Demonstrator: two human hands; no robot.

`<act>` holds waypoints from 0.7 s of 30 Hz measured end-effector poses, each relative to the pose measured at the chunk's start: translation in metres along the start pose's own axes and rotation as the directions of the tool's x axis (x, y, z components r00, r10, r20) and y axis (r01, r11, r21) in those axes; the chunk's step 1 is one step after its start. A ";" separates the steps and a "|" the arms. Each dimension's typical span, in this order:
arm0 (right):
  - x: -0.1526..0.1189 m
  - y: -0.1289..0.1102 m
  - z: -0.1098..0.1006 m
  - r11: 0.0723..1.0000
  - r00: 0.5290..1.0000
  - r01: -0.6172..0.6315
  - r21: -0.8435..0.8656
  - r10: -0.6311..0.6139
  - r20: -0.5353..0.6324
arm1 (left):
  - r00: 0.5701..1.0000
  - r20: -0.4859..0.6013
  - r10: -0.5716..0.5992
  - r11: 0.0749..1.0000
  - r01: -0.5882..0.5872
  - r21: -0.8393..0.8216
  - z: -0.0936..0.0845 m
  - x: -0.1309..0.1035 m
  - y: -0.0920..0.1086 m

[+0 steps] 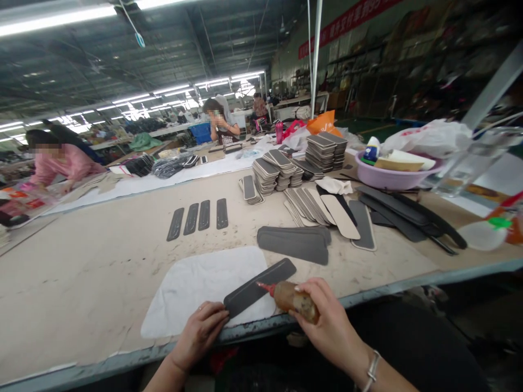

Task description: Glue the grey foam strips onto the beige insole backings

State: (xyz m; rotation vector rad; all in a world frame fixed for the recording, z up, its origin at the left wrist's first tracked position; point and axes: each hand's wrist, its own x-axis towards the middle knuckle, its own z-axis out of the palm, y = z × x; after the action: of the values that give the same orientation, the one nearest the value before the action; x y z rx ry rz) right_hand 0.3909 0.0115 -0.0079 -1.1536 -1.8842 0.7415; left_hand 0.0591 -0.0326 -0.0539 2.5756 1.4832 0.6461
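The left hand (204, 325) has its fingers and thumb together at the near end of a long, dark grey, round-cornered strip (249, 291), probably to steady it. The strip lies aslant between the hands on a thin, wrinkled white sheet (175, 294), which seems to be there to shield the tabletop. The right hand (322, 305) wraps around a brownish, translucent squeeze bottle (288, 299), tipped so that its narrow red nozzle (265, 287) points at the strip's middle, presumably for close control; whether nozzle and strip touch, I cannot tell.

Beyond the hands, four small dark grey glossy strips (204, 215) lie spaced apart, perhaps so that their faces do not stick together. Overlapping dark grey flat pieces (294, 245) sit just past the bottle, likely for easy reach. Farther off stand stacks of grey, pale-edged pieces (267, 174), and a lilac plastic basin (392, 177) is off to the right.

The broad tabletop (102, 272) has a tan, scuffed covering. Past it, a person in pink (73, 166) leans over a work surface, under long ceiling lights (57, 19).
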 end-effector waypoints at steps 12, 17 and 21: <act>0.003 -0.021 0.023 1.000 0.991 0.013 0.028 -0.017 0.131 | 1.000 -0.006 -0.004 1.000 0.004 -0.030 0.000 0.002 0.002; 0.003 0.011 -0.008 0.987 0.999 -0.053 -0.150 0.054 -0.001 | 0.999 -0.007 -0.032 0.997 0.031 -0.066 0.000 0.002 0.002; 0.003 0.023 -0.015 0.978 0.997 -0.034 -0.205 0.019 -0.079 | 0.999 -0.006 -0.047 0.996 0.047 -0.070 0.000 0.001 0.002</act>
State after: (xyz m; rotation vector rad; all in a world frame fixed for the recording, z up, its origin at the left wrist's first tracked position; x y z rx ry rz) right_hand 0.4130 0.0251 -0.0180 -1.3189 -1.9175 0.5168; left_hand 0.0613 -0.0333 -0.0528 2.4813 1.4906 0.6896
